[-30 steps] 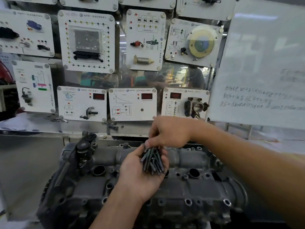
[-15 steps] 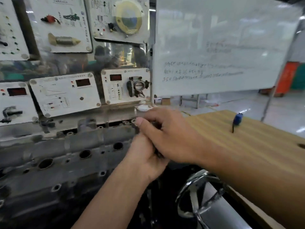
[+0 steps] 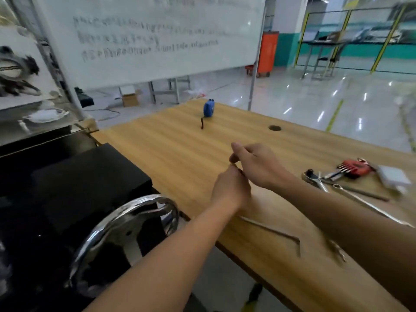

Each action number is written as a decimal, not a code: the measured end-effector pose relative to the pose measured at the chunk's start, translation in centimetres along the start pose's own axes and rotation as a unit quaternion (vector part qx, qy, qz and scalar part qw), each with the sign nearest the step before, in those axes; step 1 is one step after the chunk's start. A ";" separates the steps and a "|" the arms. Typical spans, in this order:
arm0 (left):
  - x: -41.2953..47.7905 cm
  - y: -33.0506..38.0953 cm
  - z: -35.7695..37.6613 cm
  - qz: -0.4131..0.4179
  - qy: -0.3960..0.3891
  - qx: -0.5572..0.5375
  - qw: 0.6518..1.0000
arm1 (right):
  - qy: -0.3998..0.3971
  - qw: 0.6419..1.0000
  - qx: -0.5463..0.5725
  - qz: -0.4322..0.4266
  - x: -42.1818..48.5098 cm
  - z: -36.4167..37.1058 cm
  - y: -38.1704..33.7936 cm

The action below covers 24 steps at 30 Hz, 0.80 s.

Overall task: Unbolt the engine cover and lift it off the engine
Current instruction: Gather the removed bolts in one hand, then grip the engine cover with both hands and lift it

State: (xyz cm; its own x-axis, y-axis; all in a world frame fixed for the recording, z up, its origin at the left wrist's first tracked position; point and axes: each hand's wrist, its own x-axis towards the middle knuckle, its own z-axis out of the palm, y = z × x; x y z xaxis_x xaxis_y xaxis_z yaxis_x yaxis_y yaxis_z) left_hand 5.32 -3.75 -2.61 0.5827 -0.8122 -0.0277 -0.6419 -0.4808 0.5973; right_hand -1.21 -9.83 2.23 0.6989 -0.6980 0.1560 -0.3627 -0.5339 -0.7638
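Item: left hand (image 3: pixel 231 190), back to the camera, over the wooden table (image 3: pixel 180 154). Fingers curled tight round a dark slender piece (image 3: pixel 240 171), of which only a tip showed at the knuckles; what it was could not be told

Item: right hand (image 3: pixel 258 167), touching the left from above, fingers bent, thumb down at the dark tip. Whether it pinched anything could not be told

Item: engine cover, out of view

Item: blue tape measure (image 3: pixel 209 109), upright, well beyond the hands

Item: L-shaped key (image 3: pixel 276 233), flat on the table between the forearms

Item: red hex key set (image 3: pixel 354 167), ratchet (image 3: pixel 315 176), long spanner (image 3: pixel 369 206) and white box (image 3: pixel 394 179), grouped near the right forearm

Item: chrome handwheel (image 3: pixel 126 224) on a black stand (image 3: pixel 85 181), left of the table

Item: whiteboard (image 3: pixel 146 41) behind the table, its writing blurred
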 end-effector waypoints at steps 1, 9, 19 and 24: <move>0.8 0.3 0.7 0.030 0.009 0.066 0.997 | -0.006 1.000 -0.001 0.010 0.5 0.3 1.0; 1.9 2.5 4.9 0.111 -0.004 0.218 0.970 | 0.064 0.998 -0.017 0.010 3.2 0.2 4.8; 3.3 4.4 3.1 0.064 -0.120 -0.030 0.990 | 0.114 0.989 0.089 0.026 4.5 -1.4 5.5; 2.8 -0.4 -3.5 -0.035 -0.040 -0.228 0.972 | 0.083 0.986 0.138 0.049 4.7 -1.8 4.0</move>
State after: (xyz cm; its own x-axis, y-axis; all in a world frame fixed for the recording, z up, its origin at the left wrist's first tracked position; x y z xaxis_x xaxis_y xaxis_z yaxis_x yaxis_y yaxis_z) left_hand 8.99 -4.69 -0.10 0.5645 -0.8148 -0.1320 -0.3047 -0.3543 0.8841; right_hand -0.45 -16.11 1.07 0.5499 -0.8204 0.1567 -0.2256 -0.3266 -0.9178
